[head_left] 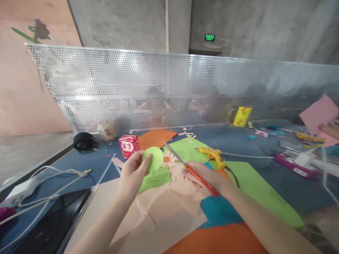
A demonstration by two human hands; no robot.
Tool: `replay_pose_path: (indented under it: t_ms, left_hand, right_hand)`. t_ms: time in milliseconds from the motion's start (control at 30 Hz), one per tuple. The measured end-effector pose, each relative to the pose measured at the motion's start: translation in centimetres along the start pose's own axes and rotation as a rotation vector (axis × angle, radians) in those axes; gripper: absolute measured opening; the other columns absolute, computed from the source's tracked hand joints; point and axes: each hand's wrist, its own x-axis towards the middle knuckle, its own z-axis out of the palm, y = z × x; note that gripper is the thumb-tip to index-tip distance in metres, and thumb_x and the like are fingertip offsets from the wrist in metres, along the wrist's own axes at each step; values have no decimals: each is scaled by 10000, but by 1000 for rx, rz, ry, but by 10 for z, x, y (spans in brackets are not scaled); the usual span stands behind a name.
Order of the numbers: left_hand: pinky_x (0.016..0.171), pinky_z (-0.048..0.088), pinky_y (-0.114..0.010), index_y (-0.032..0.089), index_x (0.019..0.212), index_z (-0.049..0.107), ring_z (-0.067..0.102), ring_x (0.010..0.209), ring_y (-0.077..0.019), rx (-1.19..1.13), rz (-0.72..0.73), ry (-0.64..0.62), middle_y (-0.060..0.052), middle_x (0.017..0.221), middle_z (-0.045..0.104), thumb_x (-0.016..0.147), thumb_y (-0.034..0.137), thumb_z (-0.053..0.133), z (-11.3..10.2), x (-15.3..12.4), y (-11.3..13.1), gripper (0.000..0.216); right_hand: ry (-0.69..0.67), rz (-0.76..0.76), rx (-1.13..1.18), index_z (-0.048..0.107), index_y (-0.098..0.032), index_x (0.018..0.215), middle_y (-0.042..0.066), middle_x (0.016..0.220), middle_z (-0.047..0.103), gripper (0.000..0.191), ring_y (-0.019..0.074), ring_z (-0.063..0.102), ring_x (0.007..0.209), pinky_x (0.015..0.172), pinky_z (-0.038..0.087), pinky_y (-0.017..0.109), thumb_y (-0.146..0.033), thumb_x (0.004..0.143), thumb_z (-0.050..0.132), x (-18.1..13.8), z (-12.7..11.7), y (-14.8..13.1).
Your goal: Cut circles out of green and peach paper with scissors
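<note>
Between the thumb and fingers of my left hand [136, 165] is a round light-green paper disc [156, 158]. My right hand [202, 176] is closed around a pair of red-handled scissors [199, 178], whose blades point up and left, apart from the disc. Beneath the scissors lies a pale peach paper flower with an orange centre [166, 159]. Peach paper [161, 208] spreads below my hands, with green paper [156, 180] under the disc. To the right of my right hand rests a yellow glue gun [213, 153].
A red box [129, 146] stands behind my left hand. Perforated metal [119, 88] borders the table's far side. Cables [50, 197] lie at left, a purple power strip [296, 165] at right. A yellow roll [242, 116] stands farther back. Another person's hand [329, 130] holds pink paper [319, 118].
</note>
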Motion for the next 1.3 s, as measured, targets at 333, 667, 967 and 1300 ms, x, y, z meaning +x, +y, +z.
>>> replay_pose_path:
  t_ms: [333, 667, 967, 1300]
  left_hand:
    - [448, 326, -192, 156, 759, 656, 437, 491, -84, 39, 48, -49, 32, 559, 550, 639, 526, 734, -3, 2, 0, 397]
    - [443, 315, -176, 160, 757, 665, 449, 496, -76, 54, 33, -74, 33, 573, 557, 701, 441, 702, -1, -2, 2, 289]
    - [437, 304, -175, 163, 725, 670, 428, 478, -73, 136, 38, -64, 36, 530, 528, 746, 400, 657, -1, -6, 6, 239]
    - [469, 364, -193, 174, 719, 647, 477, 511, -96, 90, 22, -99, 18, 572, 566, 743, 416, 656, 0, -7, 5, 244]
  right_hand:
    - [-14, -65, -100, 502, -208, 674, -15, 657, 485, 335, 151, 494, 606, 538, 387, 249, -493, 831, 580, 0, 3, 11]
    - [-26, -9, -206, 454, -216, 683, -22, 670, 464, 332, 165, 475, 619, 554, 353, 266, -490, 815, 587, -7, 0, 2]
    - [-18, -6, -277, 442, -217, 681, -10, 700, 476, 321, 170, 477, 641, 614, 373, 292, -483, 839, 526, -8, 0, 0]
    - [-17, 0, -283, 455, -222, 686, -17, 689, 464, 284, 165, 478, 620, 573, 354, 282, -461, 822, 527, -7, 1, -1]
